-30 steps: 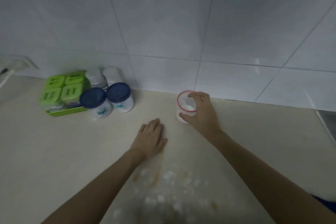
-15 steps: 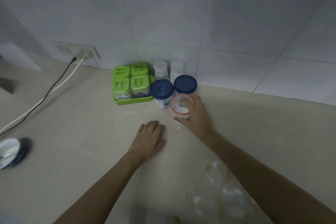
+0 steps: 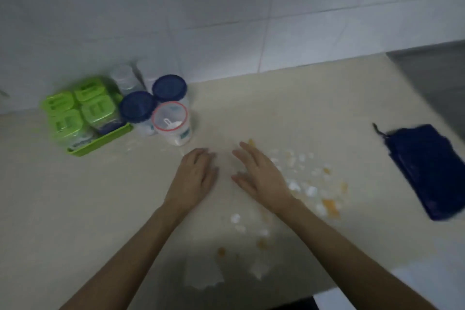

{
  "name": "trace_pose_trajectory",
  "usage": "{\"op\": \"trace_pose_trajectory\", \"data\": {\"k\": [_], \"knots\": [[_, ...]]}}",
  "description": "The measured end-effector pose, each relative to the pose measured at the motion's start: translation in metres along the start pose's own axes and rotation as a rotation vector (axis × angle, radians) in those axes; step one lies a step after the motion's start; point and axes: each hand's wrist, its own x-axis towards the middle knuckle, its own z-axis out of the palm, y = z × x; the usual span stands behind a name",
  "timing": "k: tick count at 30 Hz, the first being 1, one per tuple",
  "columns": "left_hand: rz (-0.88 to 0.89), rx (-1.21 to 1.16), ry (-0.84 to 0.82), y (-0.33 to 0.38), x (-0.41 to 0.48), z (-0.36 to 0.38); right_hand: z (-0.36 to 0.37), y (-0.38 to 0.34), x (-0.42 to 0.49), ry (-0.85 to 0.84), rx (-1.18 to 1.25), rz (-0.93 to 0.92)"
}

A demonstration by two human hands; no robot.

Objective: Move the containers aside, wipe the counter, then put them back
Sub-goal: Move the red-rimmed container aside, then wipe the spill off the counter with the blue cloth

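A clear container with a red rim and a white scoop inside stands on the beige counter, touching two blue-lidded jars. Two white-capped bottles stand behind them at the wall. A green tray of green-lidded boxes sits left of the jars. My left hand lies flat on the counter, empty. My right hand hovers beside it, fingers spread, holding nothing. White and orange spill spots cover the counter right of my right hand.
A dark blue cloth lies at the counter's right side. The tiled wall runs along the back. A grey surface begins at the far right. White paper scraps lie near the counter's front edge.
My right hand has let go of the red-rimmed container, which now stands next to the blue-lidded jars, and has drawn back toward me. The view has swung right.
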Motion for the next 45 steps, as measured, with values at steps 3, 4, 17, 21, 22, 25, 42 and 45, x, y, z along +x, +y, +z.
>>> {"op": "trace_pose_trajectory", "data": {"k": [3,4,17,21,22,25,42,45], "knots": [[0.098,-0.049,-0.040,0.042,0.017,0.026,-0.028,0.042,-0.071,0.029,-0.018,0.181],[0.118,-0.064,-0.063,0.058,0.022,0.036,-0.038,0.056,-0.093,0.058,-0.025,0.254],[0.367,0.003,-0.198,0.281,0.070,0.167,-0.157,0.221,-0.251,0.155,-0.190,0.610],[0.350,0.044,-0.217,0.338,0.081,0.205,-0.188,0.281,-0.250,0.074,-0.239,0.584],[0.335,0.036,-0.223,0.347,0.084,0.212,-0.193,0.294,-0.249,0.046,-0.254,0.564],[0.214,-0.044,-0.197,0.365,0.085,0.222,-0.202,0.323,-0.245,-0.033,-0.278,0.505],[-0.133,0.113,-0.081,0.308,-0.003,0.193,-0.175,0.324,-0.227,-0.164,-0.418,0.601],[-0.151,0.115,-0.082,0.290,-0.015,0.174,-0.164,0.303,-0.227,-0.186,-0.418,0.577]]}}
